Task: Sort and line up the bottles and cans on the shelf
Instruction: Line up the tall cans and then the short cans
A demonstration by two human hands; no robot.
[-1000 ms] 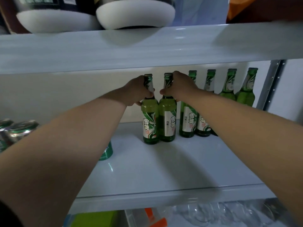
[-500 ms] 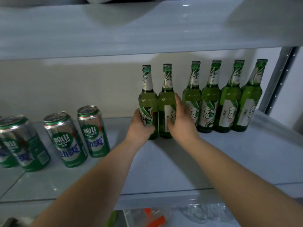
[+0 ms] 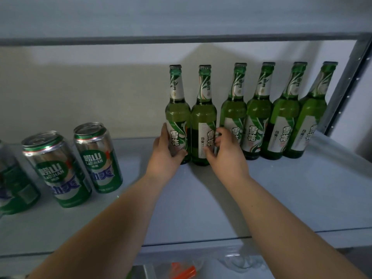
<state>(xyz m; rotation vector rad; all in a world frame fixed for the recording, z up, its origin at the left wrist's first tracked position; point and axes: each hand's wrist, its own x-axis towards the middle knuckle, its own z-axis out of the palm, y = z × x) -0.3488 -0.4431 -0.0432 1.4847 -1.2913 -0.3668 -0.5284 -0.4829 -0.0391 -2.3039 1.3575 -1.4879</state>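
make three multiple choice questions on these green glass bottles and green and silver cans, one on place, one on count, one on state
1. Where do the green-and-silver metal cans stand?
A) left of the green glass bottles
B) right of them
C) behind them

2. How many bottles stand on the pale shelf?
A) four
B) six
C) eight

3. What is the left hand doing?
A) gripping the leftmost bottle
B) hanging free
C) holding a can

Answers:
1 A, the cans sit apart at the left end.
2 B, six capped necks form one row.
3 A, its thumb and fingers curl round that bottle, as the right hand holds the second bottle.
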